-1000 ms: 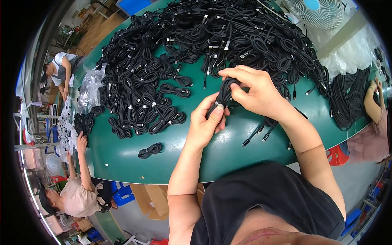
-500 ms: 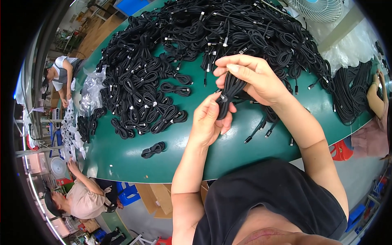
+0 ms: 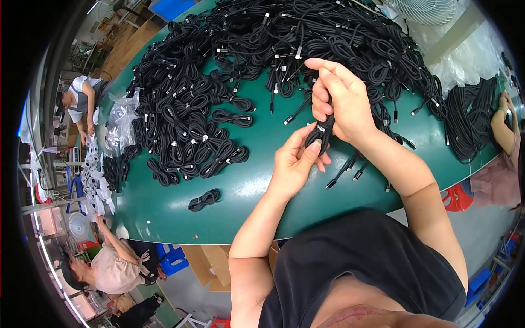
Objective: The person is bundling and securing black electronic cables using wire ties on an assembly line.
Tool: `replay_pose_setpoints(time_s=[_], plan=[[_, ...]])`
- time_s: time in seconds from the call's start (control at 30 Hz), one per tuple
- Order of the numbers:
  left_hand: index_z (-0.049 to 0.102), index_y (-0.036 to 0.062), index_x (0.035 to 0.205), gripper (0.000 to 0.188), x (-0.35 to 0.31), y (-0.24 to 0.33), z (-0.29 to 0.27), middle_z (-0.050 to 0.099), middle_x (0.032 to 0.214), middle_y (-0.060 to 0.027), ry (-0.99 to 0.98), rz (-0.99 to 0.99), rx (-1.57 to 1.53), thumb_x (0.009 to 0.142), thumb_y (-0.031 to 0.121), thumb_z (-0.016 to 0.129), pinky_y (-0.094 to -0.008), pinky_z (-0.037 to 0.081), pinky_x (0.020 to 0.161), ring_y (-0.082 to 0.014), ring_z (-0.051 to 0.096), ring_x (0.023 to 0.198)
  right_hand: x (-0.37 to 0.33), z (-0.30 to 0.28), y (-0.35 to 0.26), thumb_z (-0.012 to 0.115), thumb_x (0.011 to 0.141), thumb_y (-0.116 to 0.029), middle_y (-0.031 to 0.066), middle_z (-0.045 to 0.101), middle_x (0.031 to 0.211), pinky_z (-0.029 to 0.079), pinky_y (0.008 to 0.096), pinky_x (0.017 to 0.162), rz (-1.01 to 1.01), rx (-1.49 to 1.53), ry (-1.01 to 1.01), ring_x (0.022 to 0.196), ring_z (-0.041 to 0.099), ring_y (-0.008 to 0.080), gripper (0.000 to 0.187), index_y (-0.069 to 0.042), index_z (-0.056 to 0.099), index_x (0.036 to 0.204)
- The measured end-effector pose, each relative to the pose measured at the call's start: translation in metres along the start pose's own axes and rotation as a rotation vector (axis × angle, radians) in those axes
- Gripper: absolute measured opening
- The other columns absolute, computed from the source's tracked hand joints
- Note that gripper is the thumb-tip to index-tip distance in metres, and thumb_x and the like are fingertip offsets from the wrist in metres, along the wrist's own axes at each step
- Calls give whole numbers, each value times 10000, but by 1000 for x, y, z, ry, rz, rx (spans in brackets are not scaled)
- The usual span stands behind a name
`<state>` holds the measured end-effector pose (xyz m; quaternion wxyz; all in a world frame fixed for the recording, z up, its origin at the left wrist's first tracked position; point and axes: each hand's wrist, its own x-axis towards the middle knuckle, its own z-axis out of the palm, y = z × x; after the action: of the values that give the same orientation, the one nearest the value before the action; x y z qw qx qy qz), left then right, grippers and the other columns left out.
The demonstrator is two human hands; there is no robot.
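A coiled black cable bundle [image 3: 321,135] is held up over the green table, between my two hands. My left hand [image 3: 296,159] grips its lower loops, thumb on top and fingers behind. My right hand [image 3: 343,104] is closed round the upper part, fingers curled over it and index finger reaching forward. The fingers hide much of the bundle's upper end. Just beyond lies a large heap of black cables [image 3: 306,33] with silver connectors. One separate cable bundle [image 3: 204,200] rests near the table's front edge, left of my left arm.
Coiled bundles [image 3: 180,126] cover the table's left part, beside clear plastic bags [image 3: 121,124]. More black cables [image 3: 471,121] hang over the right side. A fan [image 3: 426,10] stands at the far right. Co-workers [image 3: 112,265] sit at the left; another's arm [image 3: 504,128] shows at right.
Both hands have shifted right with the cable bundle. My right hand has turned and closed round its upper part, and my left thumb now presses lower on the loops.
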<state>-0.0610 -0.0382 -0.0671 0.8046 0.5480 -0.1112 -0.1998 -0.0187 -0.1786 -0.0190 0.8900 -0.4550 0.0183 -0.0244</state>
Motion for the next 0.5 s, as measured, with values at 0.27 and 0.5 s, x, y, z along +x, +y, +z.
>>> replay_pose_setpoints(time_s=[0.27, 0.5], plan=[[527, -17, 1021, 246, 15, 39, -80, 589, 871, -162, 352, 254, -461, 887, 189, 515, -252, 489, 537, -154, 581, 658, 15, -19, 0, 514, 883, -204, 82, 570, 818, 457, 267, 624, -499, -998, -107, 695, 566, 157, 251, 17, 574, 986], [527, -34, 1084, 321, 14, 40, -114, 604, 977, -162, 396, 229, -621, 877, 212, 524, -295, 479, 660, -206, 578, 765, 15, -32, 30, 579, 687, -17, 116, 582, 944, 496, 345, 670, -682, -1802, -354, 831, 553, 251, 314, -1, 566, 1000]])
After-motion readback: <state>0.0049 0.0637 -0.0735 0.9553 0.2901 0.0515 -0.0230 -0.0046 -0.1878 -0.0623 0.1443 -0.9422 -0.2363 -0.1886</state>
